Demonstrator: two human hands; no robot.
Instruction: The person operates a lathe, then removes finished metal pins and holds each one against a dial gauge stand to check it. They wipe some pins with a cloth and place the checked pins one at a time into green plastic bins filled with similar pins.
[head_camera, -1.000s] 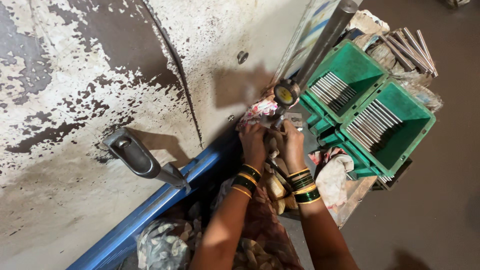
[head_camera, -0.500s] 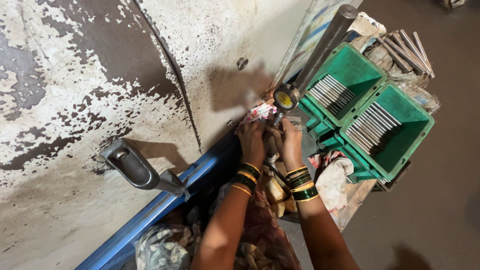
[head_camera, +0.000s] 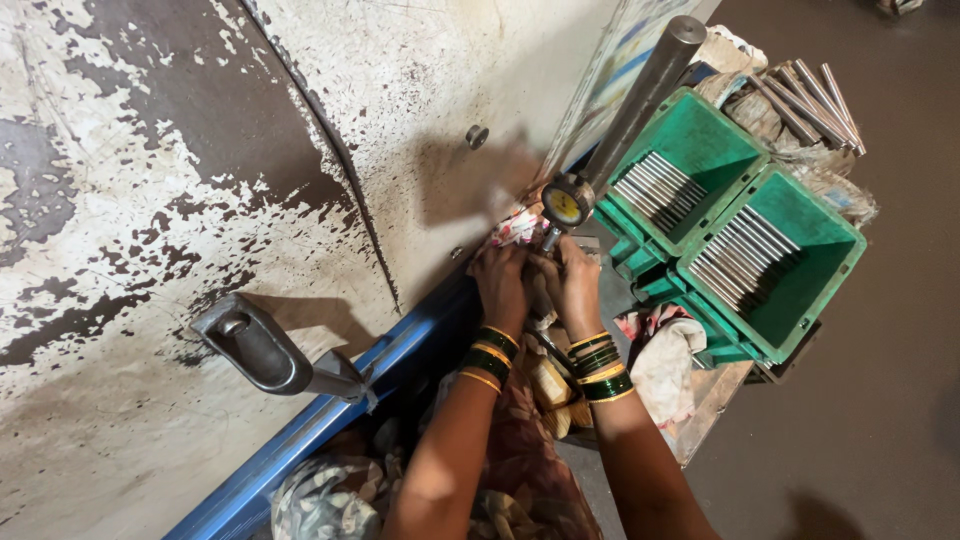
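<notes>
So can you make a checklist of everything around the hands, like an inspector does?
Surface: small bench, mostly covered, a cloth lying on it.
Job's things: dial gauge with yellow face on its stand, just above both hands; what sits between the hands is hidden.
Clutter: two green bins of thin metal rods; loose thicker rods behind them.
Hands: left hand and right hand close together under the gauge, bangles on both wrists.
Cables: nothing seen.
Surroundings: big peeling painted metal panel with a handle, blue rail, dark floor.

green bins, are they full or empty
Partly filled: each green bin holds one flat row of metal rods, with bare green wall above them.
</notes>
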